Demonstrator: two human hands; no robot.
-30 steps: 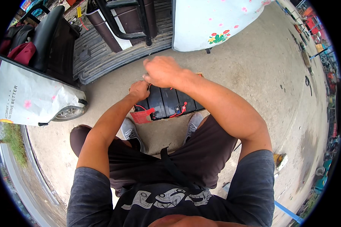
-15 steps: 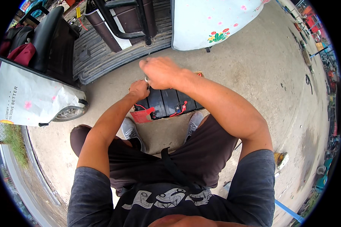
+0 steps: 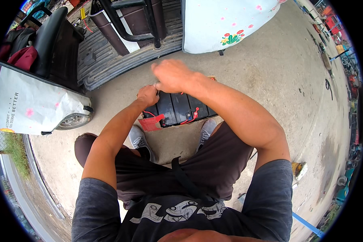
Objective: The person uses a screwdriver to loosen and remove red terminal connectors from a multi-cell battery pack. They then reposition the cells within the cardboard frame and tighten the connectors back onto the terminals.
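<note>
A pack of black batteries [image 3: 178, 109] with red leads sits on the concrete between my feet, with tattered cardboard at its edges and a red piece [image 3: 151, 123] at its near left corner. My left hand [image 3: 148, 95] is closed at the pack's back left corner; what its fingers grip is hidden. Just above and to the right of it, my right hand [image 3: 171, 75] is curled, slightly blurred, with a small pale item at its fingers near my left hand, too small to make out.
Behind the pack are a ridged vehicle floor [image 3: 92, 72], a black tubular frame [image 3: 125, 24] and a pale flowered panel [image 3: 230, 22]. At left stand a black seat [image 3: 50, 44] and a white panel [image 3: 34, 101] over a wheel [image 3: 72, 119]. Clutter lines the far right.
My right hand shifts slightly back and forth over the pack, its fingertips staying beside my left hand. My left hand stays at the same corner.
</note>
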